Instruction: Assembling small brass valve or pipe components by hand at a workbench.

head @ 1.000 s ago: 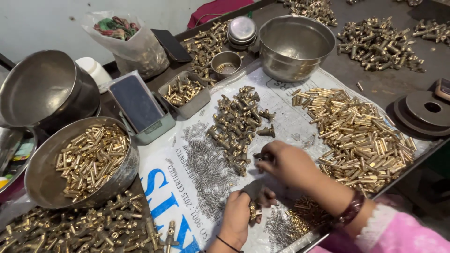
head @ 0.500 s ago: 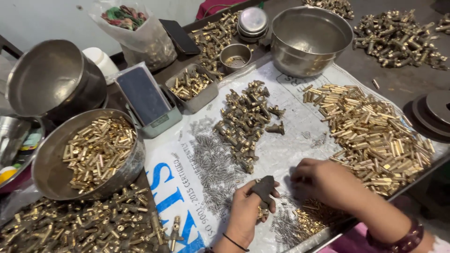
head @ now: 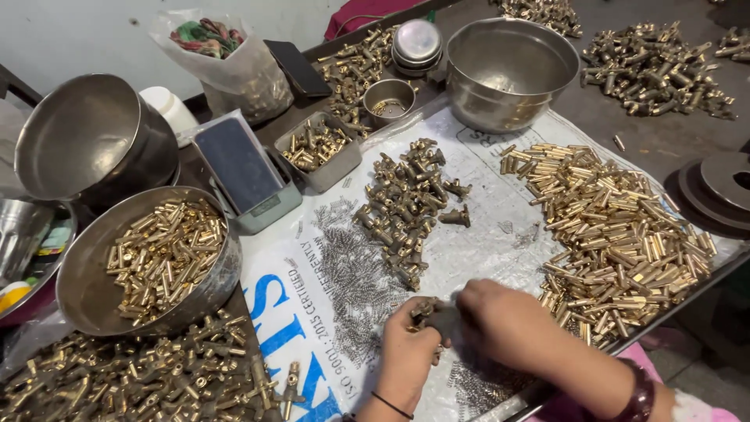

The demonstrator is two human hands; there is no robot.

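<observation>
From the head camera we see both hands meeting at the near edge of the table. Our left hand is curled shut around a small dark brass fitting, and our right hand pinches the same piece from the right, fingers closed on it. The fitting sits just above the printed white sheet, near a scatter of small steel springs.

To the left, a steel bowl holds a heap of short brass tubes. Beyond it, a second steel bowl stands tilted, with nothing showing inside it. A small grey tray holds a few brass bits, and a phone leans just beside it. At the far side a large steel bowl shows a bare bottom; a little round steel cup stands to its left. A clear plastic bag far left holds coloured scraps.

Loose on the sheet, a pile of dark fittings lies in the middle and a broad pile of bright brass tubes to the right.
</observation>
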